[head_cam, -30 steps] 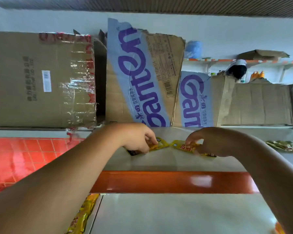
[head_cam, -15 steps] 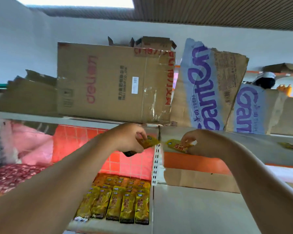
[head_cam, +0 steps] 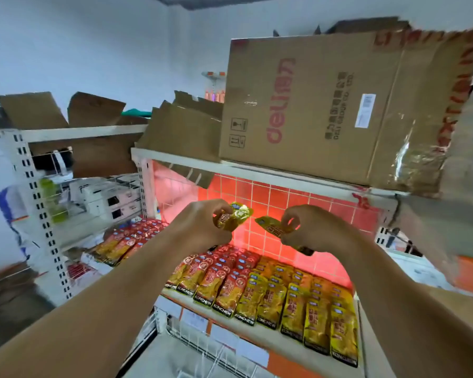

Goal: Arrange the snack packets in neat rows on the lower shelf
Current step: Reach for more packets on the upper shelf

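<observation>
I count two glossy yellow foil packets in the air, one per hand. My left hand (head_cam: 202,227) has its grip curled round the left packet (head_cam: 234,219). My right hand (head_cam: 311,230) pinches the right packet (head_cam: 271,227) between thumb and fingertips. Both hang above the lower shelf (head_cam: 257,341), where roughly eight rows (head_cam: 257,293) of flat pouches lie, the red-topped ones on the left and the yellow ones on the right.

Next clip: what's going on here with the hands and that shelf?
A person is stocking a shop shelf. The left hand pinches a yellow packet and the right hand pinches a second packet. Both are held up in front of the red tiled back wall, above the lower shelf. That shelf already carries rows of red and yellow packets lying flat. Neither held packet is placed yet. A large cardboard box sits on the shelf above.
</observation>
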Tool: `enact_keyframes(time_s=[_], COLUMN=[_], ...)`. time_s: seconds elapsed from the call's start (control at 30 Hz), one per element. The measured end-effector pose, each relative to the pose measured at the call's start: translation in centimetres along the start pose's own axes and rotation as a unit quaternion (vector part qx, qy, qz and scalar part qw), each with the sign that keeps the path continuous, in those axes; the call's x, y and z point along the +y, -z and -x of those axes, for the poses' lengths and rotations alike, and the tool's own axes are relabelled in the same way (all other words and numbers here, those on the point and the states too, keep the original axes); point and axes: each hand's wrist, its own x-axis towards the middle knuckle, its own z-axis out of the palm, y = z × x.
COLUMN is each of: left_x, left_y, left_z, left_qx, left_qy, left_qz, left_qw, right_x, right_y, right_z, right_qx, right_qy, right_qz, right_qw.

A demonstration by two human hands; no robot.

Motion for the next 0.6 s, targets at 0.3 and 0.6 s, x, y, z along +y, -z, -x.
enact_keyframes(time_s=[0.3,0.6], left_x=[-7.9,-10.1], left_y=[-2.5,-8.8], left_z=[-1.8,-7.8], left_qx=[0.086,0.089], left_qy=[-0.015,-0.037], left_qz=[-0.046,-0.039], left_qw=[0.995,0.995], right_x=[1.1,4.4], right_y=[-9.2,-12.2], right_z=[-6.8,-13.2], right_qx=[0.009,0.038], right_qy=[0.020,0.007], right_qz=[-0.146,-0.126], right_qw=[0.989,0.991])
